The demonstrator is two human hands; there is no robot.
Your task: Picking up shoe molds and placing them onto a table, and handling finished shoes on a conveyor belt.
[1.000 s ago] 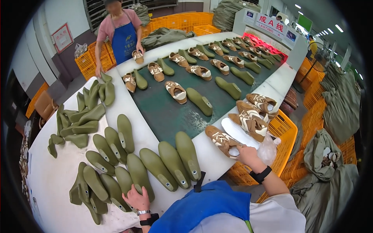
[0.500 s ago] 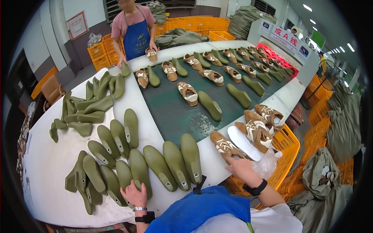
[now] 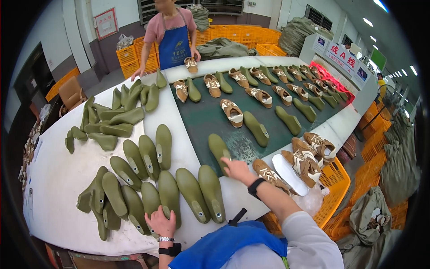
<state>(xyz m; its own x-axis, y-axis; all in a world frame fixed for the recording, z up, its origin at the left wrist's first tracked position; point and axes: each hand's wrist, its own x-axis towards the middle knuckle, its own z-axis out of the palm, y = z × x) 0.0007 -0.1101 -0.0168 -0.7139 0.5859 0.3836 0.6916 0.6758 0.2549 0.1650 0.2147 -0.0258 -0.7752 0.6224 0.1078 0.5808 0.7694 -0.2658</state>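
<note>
My right hand (image 3: 237, 169) reaches over the near edge of the dark green belt. Its fingers are closed at the heel end of an olive-green shoe last (image 3: 216, 145), which lies on the belt. My left hand (image 3: 161, 223) rests low among the standing lasts, fingers apart, touching the heel end of one last (image 3: 169, 195). Two more lasts (image 3: 209, 190) are lined up to its right. Just right of my right forearm, a brown-and-white sneaker (image 3: 267, 172) lies beside a white insole (image 3: 286, 172) and several other sneakers (image 3: 307, 166).
Sneakers and lasts lie in rows on the belt (image 3: 201, 123). More lasts (image 3: 121, 116) are heaped on the white table (image 3: 53, 179). Across it a person in a blue apron (image 3: 174, 47) touches a sneaker. A yellow crate (image 3: 336, 179) stands at the right edge.
My right hand has moved left from the sneakers to a shoe last, which has shifted forward onto the belt. My left hand stays among the lasts. The whole view has shifted slightly.
</note>
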